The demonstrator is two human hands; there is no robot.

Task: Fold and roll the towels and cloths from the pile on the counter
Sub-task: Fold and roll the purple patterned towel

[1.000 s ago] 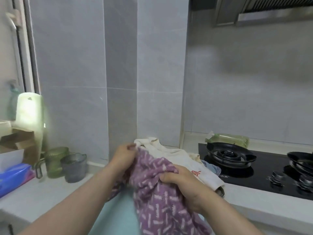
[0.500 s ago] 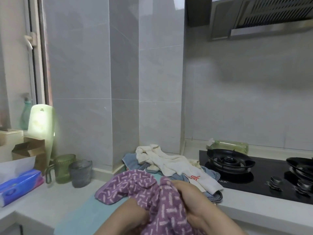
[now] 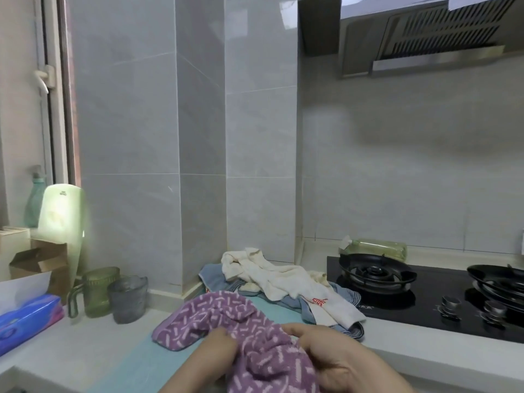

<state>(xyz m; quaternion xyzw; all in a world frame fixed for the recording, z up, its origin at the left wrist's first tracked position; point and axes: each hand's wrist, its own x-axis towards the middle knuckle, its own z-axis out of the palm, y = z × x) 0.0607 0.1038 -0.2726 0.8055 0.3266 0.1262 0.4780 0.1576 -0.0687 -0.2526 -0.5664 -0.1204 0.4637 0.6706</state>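
A purple towel with pale dashes [image 3: 226, 321] is bunched at the bottom centre, partly draped over a light teal cloth [image 3: 147, 361] that lies flat on the counter. My left hand [image 3: 218, 347] grips the towel from the left. My right hand [image 3: 331, 355] grips it from the right, fingers curled into the fabric. Behind them sits the pile [image 3: 286, 285]: a cream towel on top, blue and striped cloths under it, and a white cloth with red marks [image 3: 329, 306] at its near right edge.
Two glass mugs [image 3: 113, 296] stand on the counter at left, next to a blue tissue pack [image 3: 28, 319] and a cardboard box [image 3: 39, 265]. A black gas hob [image 3: 425, 293] fills the right side, with a green bottle [image 3: 374, 248] lying behind it.
The purple towel has come down from in front of the pile to the near counter. Both hands dropped low and drew close together on it, and the view tilted upward.
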